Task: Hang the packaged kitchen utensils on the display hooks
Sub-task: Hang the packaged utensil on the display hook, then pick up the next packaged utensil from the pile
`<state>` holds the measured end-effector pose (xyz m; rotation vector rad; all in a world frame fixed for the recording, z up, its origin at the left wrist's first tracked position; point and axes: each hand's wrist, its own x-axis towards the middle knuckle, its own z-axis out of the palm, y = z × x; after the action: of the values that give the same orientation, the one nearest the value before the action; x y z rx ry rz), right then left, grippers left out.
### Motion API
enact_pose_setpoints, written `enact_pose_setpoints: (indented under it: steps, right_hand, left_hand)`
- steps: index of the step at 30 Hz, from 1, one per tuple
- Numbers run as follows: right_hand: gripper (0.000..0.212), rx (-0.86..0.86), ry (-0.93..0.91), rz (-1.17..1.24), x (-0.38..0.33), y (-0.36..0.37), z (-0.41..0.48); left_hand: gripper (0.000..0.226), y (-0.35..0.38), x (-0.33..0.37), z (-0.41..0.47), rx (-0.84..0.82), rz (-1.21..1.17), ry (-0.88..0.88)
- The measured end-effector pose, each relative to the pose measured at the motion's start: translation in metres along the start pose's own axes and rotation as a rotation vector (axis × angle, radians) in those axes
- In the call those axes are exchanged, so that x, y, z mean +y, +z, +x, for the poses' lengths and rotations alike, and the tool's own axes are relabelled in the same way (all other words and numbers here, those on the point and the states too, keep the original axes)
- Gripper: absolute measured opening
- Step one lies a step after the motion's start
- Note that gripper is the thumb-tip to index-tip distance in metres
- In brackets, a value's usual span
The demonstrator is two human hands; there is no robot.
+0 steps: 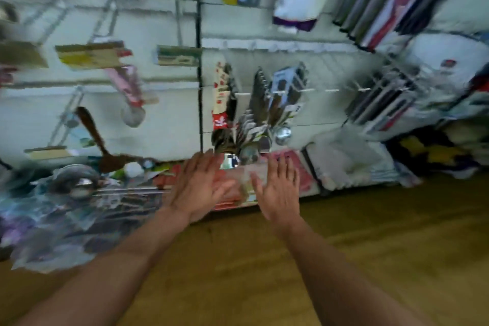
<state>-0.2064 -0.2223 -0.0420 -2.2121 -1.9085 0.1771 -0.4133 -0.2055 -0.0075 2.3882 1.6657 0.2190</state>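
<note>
Both hands reach forward with nothing in them: the left hand [198,188] and the right hand [277,190] each show straight, spread fingers [283,167], open and gripping no pack. The view is heavily smeared, so fine detail is lost. The packaged kitchen utensils [254,114] already hung sit in a crowded bunch at about 12 o'clock from the hands, their lower ends just above the fingertips. A loose heap of packs [79,206] lies on the floor [264,272] at about 9 o'clock from the left hand, and flat red packs [301,169] lie beneath the right hand. Bare display hooks [328,90] stand out at roughly 2 o'clock from the right hand. The likely trouble from here is that a hand rising through that tight bunch could brush the dangling packs and tip one off its hook. Lifting a pack from the tangled heap may also drag its neighbours along, and a hang hole could miss the thin hook tip.
</note>
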Motion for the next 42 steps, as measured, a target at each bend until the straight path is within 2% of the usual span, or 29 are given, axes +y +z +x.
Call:
enact_pose_setpoints:
  steps: [4, 10, 15, 18, 20, 22, 24, 27, 30, 32, 34, 38, 42]
  right_hand:
    - [0.092, 0.062, 0.09, 0.012, 0.096, -0.043, 0.015]
    - [0.087, 0.037, 0.131, 0.01, 0.178, -0.052, 0.05]
    - [0.084, -0.08, 0.099, -0.092, 0.195, -0.04, 0.109]
    - [0.074, -0.128, 0.088, -0.079, 0.198, -0.024, 0.168]
    - [0.071, -0.095, 0.128, 0.106, 0.201, -0.004, 0.216]
    - [0.071, -0.091, 0.223, 0.457, 0.199, 0.016, 0.261]
    - [0.074, -0.109, 0.286, 0.698, 0.195, 0.034, 0.297]
    - [0.067, -0.185, 0.268, 0.704, 0.196, 0.057, 0.342]
    - [0.041, -0.169, 0.232, 0.741, 0.202, 0.069, 0.365]
    - [0.026, -0.152, 0.212, 0.771, 0.21, 0.074, 0.368]
    - [0.025, -0.207, 0.195, 0.8, 0.217, 0.072, 0.365]
    - [0.028, -0.41, 0.203, 0.774, 0.226, 0.064, 0.352]
    - [0.017, -0.473, 0.187, 0.789, 0.226, 0.062, 0.337]
  left_hand:
    - [0.092, 0.014, 0.096, 0.06, -0.007, 0.015, 0.097]
    - [0.081, 0.041, 0.168, 0.137, -0.042, -0.111, 0.097]
    - [0.069, 0.056, 0.179, 0.21, 0.064, -0.376, -0.001]
    - [0.063, 0.073, 0.171, 0.275, 0.135, -0.513, -0.127]
    - [0.066, 0.089, 0.162, 0.317, 0.161, -0.567, -0.243]
    - [0.071, 0.107, 0.156, 0.349, 0.163, -0.641, -0.319]
    - [0.069, 0.123, 0.151, 0.37, 0.171, -0.747, -0.354]
    - [0.051, 0.142, 0.146, 0.388, 0.207, -0.797, -0.377]
    - [0.02, 0.142, 0.147, 0.397, 0.241, -0.845, -0.388]
    - [0.01, 0.136, 0.15, 0.4, 0.311, -0.864, -0.354]
    - [0.004, 0.131, 0.152, 0.401, 0.266, -0.887, -0.31]
    - [0.02, 0.126, 0.152, 0.397, 0.163, -0.947, -0.268]
    - [0.028, 0.121, 0.163, 0.377, 0.203, -1.097, -0.294]
